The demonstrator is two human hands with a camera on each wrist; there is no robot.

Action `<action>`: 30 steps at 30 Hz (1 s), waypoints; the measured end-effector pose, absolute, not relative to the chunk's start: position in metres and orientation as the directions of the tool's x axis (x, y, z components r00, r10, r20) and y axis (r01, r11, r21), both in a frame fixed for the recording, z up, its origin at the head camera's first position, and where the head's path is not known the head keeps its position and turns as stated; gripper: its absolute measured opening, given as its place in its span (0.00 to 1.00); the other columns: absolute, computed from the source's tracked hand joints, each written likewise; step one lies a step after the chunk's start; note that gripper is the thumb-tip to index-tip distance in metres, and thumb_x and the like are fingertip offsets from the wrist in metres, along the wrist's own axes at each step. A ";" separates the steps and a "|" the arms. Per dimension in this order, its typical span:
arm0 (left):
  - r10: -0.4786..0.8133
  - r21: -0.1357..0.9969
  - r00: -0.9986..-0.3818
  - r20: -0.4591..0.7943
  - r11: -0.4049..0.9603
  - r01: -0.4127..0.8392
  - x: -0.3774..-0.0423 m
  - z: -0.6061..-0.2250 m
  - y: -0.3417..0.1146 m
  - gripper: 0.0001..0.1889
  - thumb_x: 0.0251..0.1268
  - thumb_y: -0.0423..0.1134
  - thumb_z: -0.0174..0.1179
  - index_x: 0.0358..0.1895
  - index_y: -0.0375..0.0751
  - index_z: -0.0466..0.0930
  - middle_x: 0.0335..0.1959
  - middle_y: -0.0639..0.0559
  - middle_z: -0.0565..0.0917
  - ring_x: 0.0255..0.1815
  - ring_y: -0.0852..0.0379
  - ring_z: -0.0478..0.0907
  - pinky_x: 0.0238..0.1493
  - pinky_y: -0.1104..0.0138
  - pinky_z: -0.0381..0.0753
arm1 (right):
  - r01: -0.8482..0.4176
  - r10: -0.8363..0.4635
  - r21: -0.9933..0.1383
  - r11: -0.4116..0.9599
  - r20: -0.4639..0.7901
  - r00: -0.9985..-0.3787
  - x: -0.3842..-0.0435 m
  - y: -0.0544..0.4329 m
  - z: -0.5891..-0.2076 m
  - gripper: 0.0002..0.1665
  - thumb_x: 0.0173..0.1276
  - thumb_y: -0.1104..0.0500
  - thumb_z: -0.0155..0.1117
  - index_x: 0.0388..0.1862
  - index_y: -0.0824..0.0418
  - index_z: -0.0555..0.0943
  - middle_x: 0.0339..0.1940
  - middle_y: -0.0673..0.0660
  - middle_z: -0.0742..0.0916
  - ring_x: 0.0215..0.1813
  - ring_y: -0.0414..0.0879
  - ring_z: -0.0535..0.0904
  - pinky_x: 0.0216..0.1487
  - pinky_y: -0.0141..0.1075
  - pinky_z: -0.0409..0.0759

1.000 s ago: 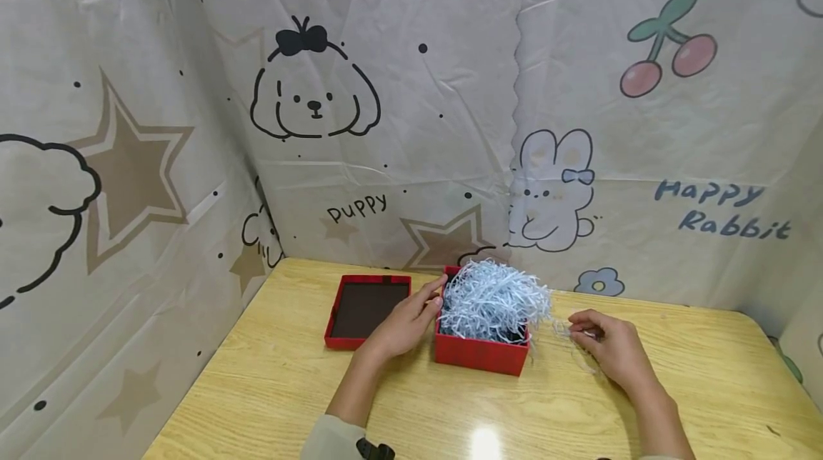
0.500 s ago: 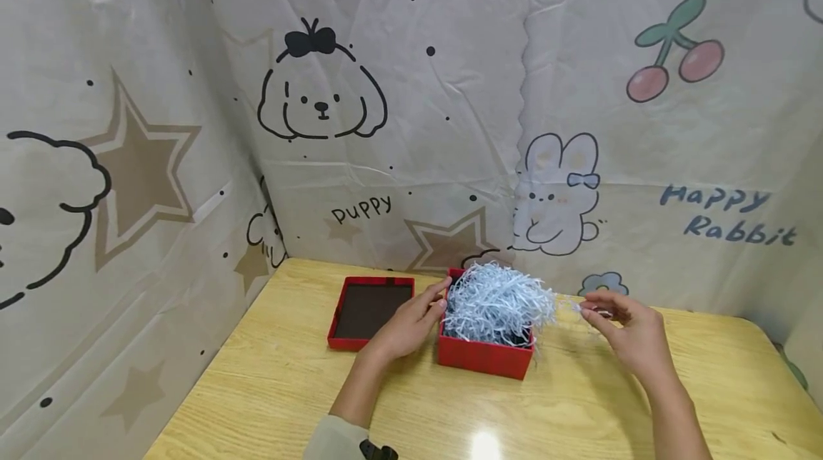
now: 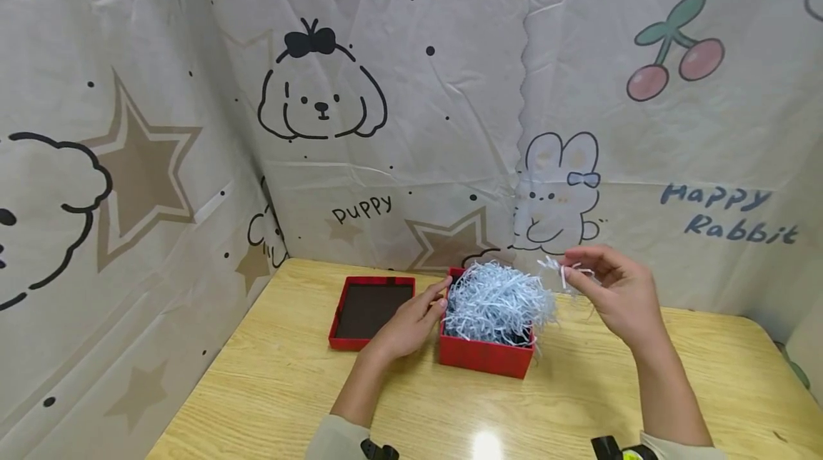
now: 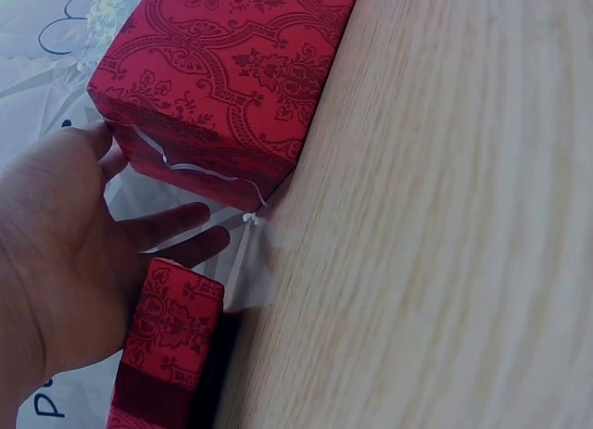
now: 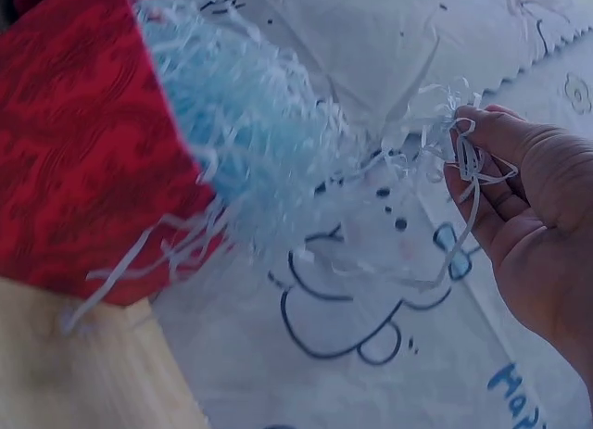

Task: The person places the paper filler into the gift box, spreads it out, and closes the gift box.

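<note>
A red patterned gift box [image 3: 486, 358] stands on the table, heaped above its rim with pale blue shredded paper [image 3: 498, 301]. My left hand [image 3: 406, 326] rests against the box's left side, fingertips at the upper edge; in the left wrist view its lower fingers spread straight and hold nothing. Raised to the right of the heap, my right hand [image 3: 617, 296] pinches a small tuft of paper shreds [image 5: 468, 146] between thumb and fingers. Loose ends of the tuft dangle below the fingers. In the right wrist view, more shreds spill over the box's edge.
The box's red lid [image 3: 373, 311], dark inside, lies upturned to the left of the box, partly behind my left hand. The wooden table [image 3: 411, 417] ends at a printed cloth [image 3: 450, 124] hanging behind it.
My right hand has risen from near the tabletop with the tuft of paper shreds and moved in toward the heap. My left hand has stayed at the box's side.
</note>
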State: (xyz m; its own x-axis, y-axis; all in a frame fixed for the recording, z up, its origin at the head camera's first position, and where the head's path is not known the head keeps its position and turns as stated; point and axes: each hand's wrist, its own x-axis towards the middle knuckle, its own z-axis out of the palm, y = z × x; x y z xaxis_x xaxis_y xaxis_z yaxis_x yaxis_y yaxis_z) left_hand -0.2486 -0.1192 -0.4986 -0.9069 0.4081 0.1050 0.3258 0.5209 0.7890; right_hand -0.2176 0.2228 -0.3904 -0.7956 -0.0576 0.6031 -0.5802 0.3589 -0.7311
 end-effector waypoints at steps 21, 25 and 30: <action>0.406 0.803 -0.909 0.090 0.510 0.308 -0.247 -0.499 -0.117 0.29 0.88 0.55 0.44 0.86 0.63 0.57 0.78 0.50 0.72 0.76 0.48 0.71 0.77 0.45 0.68 | -0.583 -0.236 -0.788 0.197 0.540 -0.808 -0.242 0.149 -0.408 0.11 0.68 0.73 0.73 0.47 0.63 0.88 0.43 0.60 0.90 0.45 0.42 0.86 0.48 0.28 0.85; 0.398 0.804 -0.913 0.086 0.513 0.299 -0.247 -0.498 -0.117 0.29 0.87 0.56 0.44 0.85 0.65 0.57 0.80 0.51 0.70 0.77 0.48 0.69 0.77 0.44 0.67 | -0.544 -0.259 -0.803 0.242 0.487 -0.834 -0.248 0.146 -0.425 0.10 0.68 0.71 0.74 0.47 0.63 0.88 0.43 0.59 0.91 0.44 0.42 0.87 0.49 0.27 0.84; 0.395 0.798 -0.915 0.087 0.523 0.301 -0.248 -0.498 -0.118 0.29 0.87 0.58 0.44 0.85 0.68 0.57 0.82 0.54 0.67 0.79 0.47 0.67 0.78 0.43 0.65 | -0.497 -0.288 -0.822 0.279 0.422 -0.860 -0.252 0.140 -0.444 0.10 0.68 0.69 0.75 0.46 0.62 0.88 0.43 0.58 0.92 0.45 0.47 0.87 0.48 0.30 0.84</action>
State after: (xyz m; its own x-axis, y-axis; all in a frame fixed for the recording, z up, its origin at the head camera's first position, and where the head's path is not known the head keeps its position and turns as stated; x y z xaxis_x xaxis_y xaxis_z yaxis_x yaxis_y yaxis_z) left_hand -0.2482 -0.1181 -0.4977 -0.9145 0.3951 0.0867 0.3014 0.5226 0.7975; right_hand -0.2524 0.1396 -0.4443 -0.8596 -0.2882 0.4219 -0.4969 0.2788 -0.8218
